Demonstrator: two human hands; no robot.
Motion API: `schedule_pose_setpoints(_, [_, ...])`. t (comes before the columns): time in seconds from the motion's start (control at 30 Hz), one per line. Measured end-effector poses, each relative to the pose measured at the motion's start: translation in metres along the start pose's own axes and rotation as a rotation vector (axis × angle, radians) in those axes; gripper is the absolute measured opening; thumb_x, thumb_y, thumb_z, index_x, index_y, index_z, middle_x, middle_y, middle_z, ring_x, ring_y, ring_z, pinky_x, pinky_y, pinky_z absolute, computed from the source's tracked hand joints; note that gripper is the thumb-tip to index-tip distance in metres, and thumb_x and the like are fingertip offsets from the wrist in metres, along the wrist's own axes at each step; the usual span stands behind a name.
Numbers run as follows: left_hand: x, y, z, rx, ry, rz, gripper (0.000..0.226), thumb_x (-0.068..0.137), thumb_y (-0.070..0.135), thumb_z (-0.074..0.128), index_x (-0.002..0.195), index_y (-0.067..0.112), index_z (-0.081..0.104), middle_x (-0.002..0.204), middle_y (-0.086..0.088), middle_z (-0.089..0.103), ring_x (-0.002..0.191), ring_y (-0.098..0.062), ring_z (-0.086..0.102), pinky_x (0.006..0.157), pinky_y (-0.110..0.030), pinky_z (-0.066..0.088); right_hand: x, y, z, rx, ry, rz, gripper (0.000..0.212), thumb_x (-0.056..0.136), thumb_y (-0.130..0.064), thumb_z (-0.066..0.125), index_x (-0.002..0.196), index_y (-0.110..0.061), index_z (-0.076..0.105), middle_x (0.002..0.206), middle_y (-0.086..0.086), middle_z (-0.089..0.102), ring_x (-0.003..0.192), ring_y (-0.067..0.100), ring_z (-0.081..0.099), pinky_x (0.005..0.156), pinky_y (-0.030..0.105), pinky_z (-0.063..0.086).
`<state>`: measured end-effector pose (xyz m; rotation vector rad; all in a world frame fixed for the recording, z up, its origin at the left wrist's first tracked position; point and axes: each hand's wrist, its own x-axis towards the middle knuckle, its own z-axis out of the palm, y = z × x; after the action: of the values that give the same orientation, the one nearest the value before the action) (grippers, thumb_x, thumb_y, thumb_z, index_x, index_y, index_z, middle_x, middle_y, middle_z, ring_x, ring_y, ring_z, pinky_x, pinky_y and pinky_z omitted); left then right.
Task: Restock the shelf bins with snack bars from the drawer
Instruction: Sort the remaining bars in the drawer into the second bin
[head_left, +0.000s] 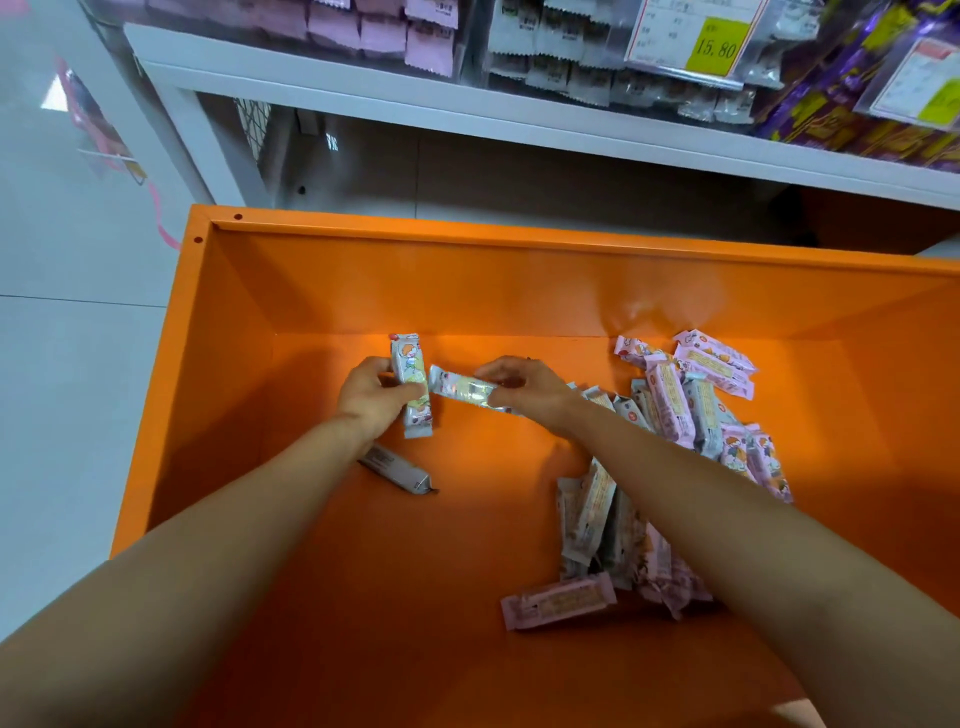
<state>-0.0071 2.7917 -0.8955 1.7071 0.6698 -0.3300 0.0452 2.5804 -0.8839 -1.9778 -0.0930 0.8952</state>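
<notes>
Couldn't read any wrapper print on my feed, way too blurry, and the right forearm covered a good chunk of the pile of bars (675, 405), so no count from me. The shelf bins (571, 52) up top were cut off by the frame edge, with only a yellow price tag (717, 47) sort of legible. Both arms were stretched down into the orange drawer (311, 280). The left hand (371, 397) had its fingers curled round a snack bar (412, 384) held upright, thumb across the front. The right hand (524, 387) pinched a second bar (462, 391) by one end, lying crosswise, its free end touching or just beside the first one, couldn't tell which. A loose bar (397, 470) lay on the drawer floor just below the left fingers, partly under the wrist. The pile sat right of the right fingers and ran back toward me, with one pink bar (558, 603) flat at its near end
</notes>
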Motion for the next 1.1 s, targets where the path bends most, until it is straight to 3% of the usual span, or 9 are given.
schedule_pose_setpoints(0.1, [-0.005, 0.003, -0.008, 0.004, -0.092, 0.008, 0.04, 0.088, 0.008, 0.069, 0.126, 0.014, 0.057, 0.111, -0.011, 0.065, 0.076, -0.015, 0.062, 0.058, -0.019, 0.043, -0.006, -0.005, -0.013, -0.057, -0.074, 0.025, 0.029, 0.093, -0.002, 0.063, 0.119, -0.016, 0.063, 0.122, 0.008, 0.057, 0.103, 0.016, 0.057, 0.086, 0.028, 0.046])
schedule_pose_setpoints(0.27, [-0.017, 0.008, -0.012, 0.093, -0.292, 0.01, 0.045, 0.086, 0.001, 0.068, 0.127, 0.015, 0.056, 0.114, -0.007, 0.059, 0.08, -0.011, 0.061, 0.057, -0.012, 0.049, -0.017, -0.021, -0.023, -0.052, -0.261, 0.123, 0.041, 0.088, -0.002, 0.07, 0.123, -0.019, 0.056, 0.132, 0.01, 0.056, 0.124, 0.025, 0.054, 0.102, 0.039, 0.046])
schedule_pose_setpoints(0.33, [-0.022, 0.01, -0.013, 0.112, -0.36, 0.015, 0.039, 0.086, 0.0, 0.068, 0.121, 0.016, 0.058, 0.108, -0.003, 0.06, 0.08, -0.008, 0.059, 0.055, -0.008, 0.047, -0.019, -0.027, -0.022, 0.021, -0.175, 0.085, 0.045, 0.085, -0.001, 0.072, 0.122, -0.018, 0.054, 0.126, 0.013, 0.057, 0.119, 0.028, 0.057, 0.099, 0.039, 0.049])
schedule_pose_setpoints(0.5, [-0.028, 0.017, -0.012, 0.019, -0.443, -0.019, 0.031, 0.087, 0.006, 0.07, 0.113, 0.018, 0.059, 0.106, -0.006, 0.069, 0.078, -0.012, 0.066, 0.066, -0.023, 0.05, -0.016, -0.043, -0.012, 0.325, 0.075, -0.008, 0.055, 0.08, 0.008, 0.072, 0.123, -0.014, 0.047, 0.114, 0.011, 0.052, 0.099, 0.023, 0.061, 0.08, 0.03, 0.055])
schedule_pose_setpoints(0.6, [-0.032, 0.028, -0.01, -0.115, -0.439, -0.041, 0.029, 0.088, 0.004, 0.068, 0.111, 0.017, 0.055, 0.095, -0.005, 0.073, 0.074, -0.012, 0.07, 0.065, -0.024, 0.055, -0.016, -0.053, -0.002, 0.347, 0.12, -0.051, 0.054, 0.078, 0.006, 0.075, 0.122, -0.011, 0.047, 0.11, 0.009, 0.055, 0.099, 0.022, 0.062, 0.079, 0.03, 0.056])
schedule_pose_setpoints(0.77, [-0.037, 0.042, -0.016, -0.229, -0.385, -0.039, 0.037, 0.082, 0.009, 0.075, 0.113, 0.015, 0.056, 0.098, -0.008, 0.074, 0.086, -0.02, 0.07, 0.082, -0.033, 0.056, -0.02, -0.07, 0.007, 0.369, 0.246, -0.15, 0.035, 0.078, 0.003, 0.077, 0.101, -0.01, 0.053, 0.099, 0.006, 0.059, 0.091, 0.019, 0.063, 0.073, 0.024, 0.057])
schedule_pose_setpoints(0.9, [-0.046, 0.059, -0.02, -0.23, -0.296, -0.008, 0.04, 0.08, 0.011, 0.078, 0.113, 0.016, 0.055, 0.097, -0.008, 0.074, 0.08, -0.019, 0.071, 0.07, -0.03, 0.056, -0.026, -0.09, 0.013, 0.353, 0.315, -0.206, 0.021, 0.08, -0.003, 0.077, 0.089, -0.011, 0.06, 0.101, 0.009, 0.063, 0.102, 0.029, 0.064, 0.085, 0.032, 0.056])
schedule_pose_setpoints(1.0, [-0.053, 0.071, -0.025, -0.247, -0.239, 0.02, 0.041, 0.081, 0.008, 0.077, 0.114, 0.012, 0.054, 0.096, -0.008, 0.072, 0.079, -0.018, 0.07, 0.065, -0.028, 0.055, -0.036, -0.104, 0.014, 0.206, 0.299, -0.275, 0.016, 0.086, -0.011, 0.073, 0.101, -0.011, 0.067, 0.115, 0.009, 0.064, 0.113, 0.027, 0.061, 0.095, 0.038, 0.053])
schedule_pose_setpoints(1.1, [-0.057, 0.084, -0.029, -0.307, -0.167, 0.046, 0.041, 0.079, 0.008, 0.078, 0.115, 0.007, 0.056, 0.097, -0.01, 0.071, 0.082, -0.021, 0.071, 0.07, -0.032, 0.058, -0.046, -0.113, 0.014, -0.06, 0.262, -0.352, 0.046, 0.087, -0.017, 0.073, 0.13, -0.021, 0.058, 0.13, 0.008, 0.044, 0.115, 0.016, 0.05, 0.091, 0.02, 0.047])
